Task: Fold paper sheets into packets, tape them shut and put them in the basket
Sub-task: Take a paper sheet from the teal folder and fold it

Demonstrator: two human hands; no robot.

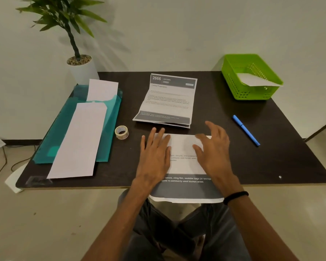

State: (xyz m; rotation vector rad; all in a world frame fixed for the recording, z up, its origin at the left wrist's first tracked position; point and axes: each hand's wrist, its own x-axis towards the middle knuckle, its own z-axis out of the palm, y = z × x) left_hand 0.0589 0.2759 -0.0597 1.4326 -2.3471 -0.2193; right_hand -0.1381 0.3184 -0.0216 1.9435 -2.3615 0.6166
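Dark table point(233, 162) holds a part-folded sheet point(184, 147) under both hands' flat, spread fingers point(159, 137).

Both hands flat on the fold

Left hand point(154, 151) and right hand point(214, 149) press the folded sheet point(184, 147) at the table point(271, 166) edge.

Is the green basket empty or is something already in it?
Not empty. The green basket at the table's far right corner already holds one white folded paper, lying tilted inside with an edge poking over the rim.
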